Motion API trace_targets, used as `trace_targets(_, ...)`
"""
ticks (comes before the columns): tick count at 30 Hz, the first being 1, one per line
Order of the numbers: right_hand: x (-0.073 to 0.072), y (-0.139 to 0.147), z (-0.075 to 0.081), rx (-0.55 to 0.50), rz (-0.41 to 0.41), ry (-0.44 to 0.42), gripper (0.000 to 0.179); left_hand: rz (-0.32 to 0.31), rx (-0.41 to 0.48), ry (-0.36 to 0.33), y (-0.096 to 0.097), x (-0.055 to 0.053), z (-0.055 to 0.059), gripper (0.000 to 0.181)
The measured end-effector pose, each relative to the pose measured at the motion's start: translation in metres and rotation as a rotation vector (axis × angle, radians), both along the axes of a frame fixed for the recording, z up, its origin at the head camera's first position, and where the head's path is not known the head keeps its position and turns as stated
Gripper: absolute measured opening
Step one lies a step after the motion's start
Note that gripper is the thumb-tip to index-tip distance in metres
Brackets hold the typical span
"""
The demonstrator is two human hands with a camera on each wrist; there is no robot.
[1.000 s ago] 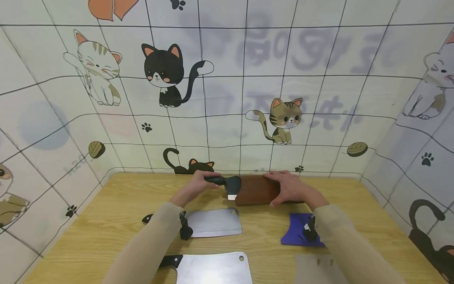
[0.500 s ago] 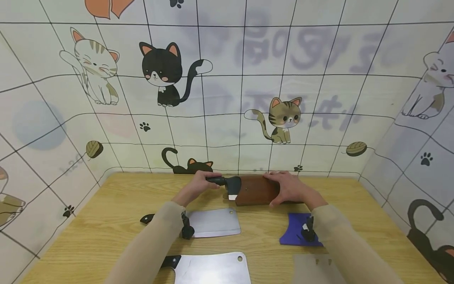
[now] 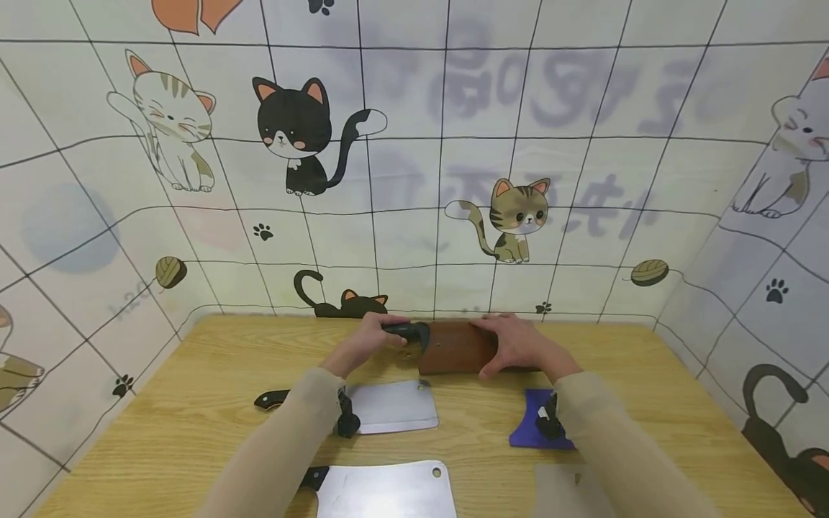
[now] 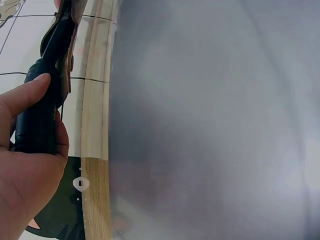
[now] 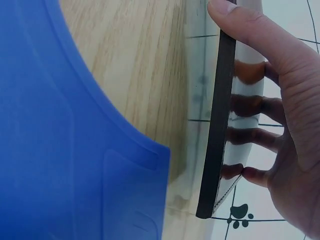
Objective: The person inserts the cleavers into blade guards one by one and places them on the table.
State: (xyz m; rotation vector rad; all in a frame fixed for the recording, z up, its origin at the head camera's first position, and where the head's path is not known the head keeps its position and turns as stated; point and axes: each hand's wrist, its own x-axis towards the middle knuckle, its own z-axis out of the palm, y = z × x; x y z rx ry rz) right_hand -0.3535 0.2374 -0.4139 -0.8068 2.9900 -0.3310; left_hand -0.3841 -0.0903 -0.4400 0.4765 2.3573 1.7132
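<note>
At the back of the table my left hand (image 3: 370,339) grips the black handle (image 4: 39,117) of a knife, thumb laid along it in the left wrist view. The knife's blade is hidden inside a brown leather sheath (image 3: 450,347); only the dark neck by the handle shows at its left mouth. My right hand (image 3: 518,345) holds the sheath's right part, thumb in front and fingers over the top. In the right wrist view the sheath (image 5: 217,115) looks glossy with a dark edge, and the fingers (image 5: 260,140) reflect in it.
A cleaver (image 3: 395,406) with a black handle lies in front of my left hand, and a larger cleaver (image 3: 385,493) lies nearer. To the right are a blue concave-edged piece (image 3: 531,424) and a pale flat sheet (image 3: 563,493). A cat-printed wall (image 3: 414,244) stands behind the table.
The knife has slid deeper into the sheath, and the strip of bare blade seen earlier is now covered. My right hand and the sheath have shifted slightly left, my left hand slightly right.
</note>
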Motion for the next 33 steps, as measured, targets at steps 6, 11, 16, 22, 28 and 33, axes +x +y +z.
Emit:
trace_targets(6, -0.005, -0.001, -0.009, -0.032, -0.014, -0.012, 0.112, 0.026, -0.069, 0.045, 0.005, -0.003, -0.001, 0.047)
trace_targets(11, -0.008, -0.002, -0.018, -0.034, -0.034, -0.03, 0.111, 0.035, -0.125, 0.057, 0.007, -0.008, -0.009, 0.048)
trace_targets(16, -0.01, -0.004, -0.02, -0.033, -0.064, -0.084, 0.11, 0.026, -0.207, 0.099, 0.008, -0.01, -0.012, 0.046)
trace_targets(22, -0.003, 0.008, -0.017, -0.135, -0.041, -0.117, 0.111, -0.003, -0.315, 0.17, -0.003, 0.001, 0.002, 0.054)
trace_targets(28, 0.019, 0.042, -0.005, -0.314, 0.007, -0.137, 0.106, -0.023, -0.352, 0.243, -0.043, 0.02, 0.016, 0.061)
trace_targets(33, 0.045, 0.066, 0.008, -0.411, 0.014, -0.187, 0.099, -0.067, -0.279, 0.281, -0.081, 0.042, 0.028, 0.062)
